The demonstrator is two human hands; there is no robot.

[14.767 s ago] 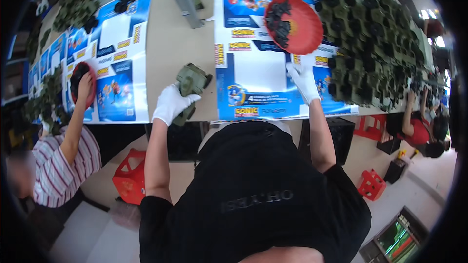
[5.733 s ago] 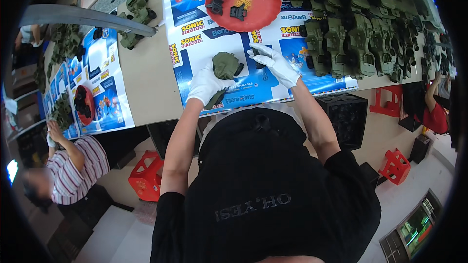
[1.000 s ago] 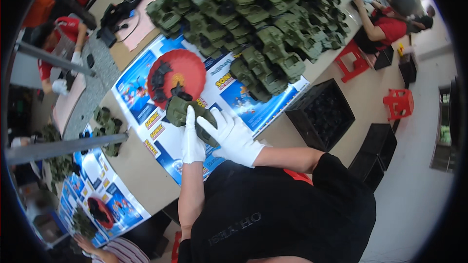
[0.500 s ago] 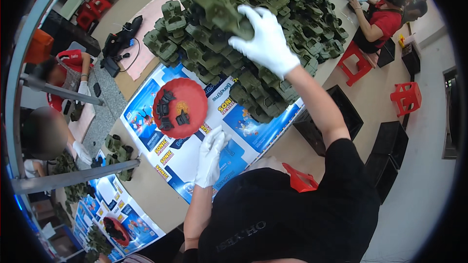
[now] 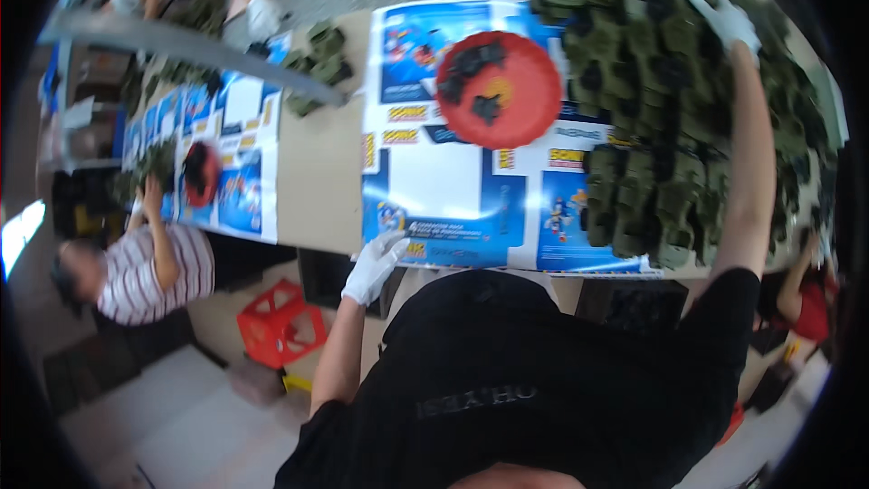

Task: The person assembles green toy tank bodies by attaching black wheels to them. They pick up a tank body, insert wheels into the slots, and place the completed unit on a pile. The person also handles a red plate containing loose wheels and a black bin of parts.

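Green toy vehicles (image 5: 681, 41) lie beneath the right hand (image 5: 731, 27).

Wide fisheye view from the left camera on your head, facing down your front, your black T-shirt (image 5: 570, 371) nearest, your left hand (image 5: 373, 270) at middle range, right hand (image 5: 730, 23) farther out, worktable (image 5: 317, 167) spanning the upper half, straight edges bowing toward the dark rim

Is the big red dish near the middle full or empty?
Neither: the red dish is partly filled. Black pieces lie in it, mostly toward its left, and bare red shows on its right.
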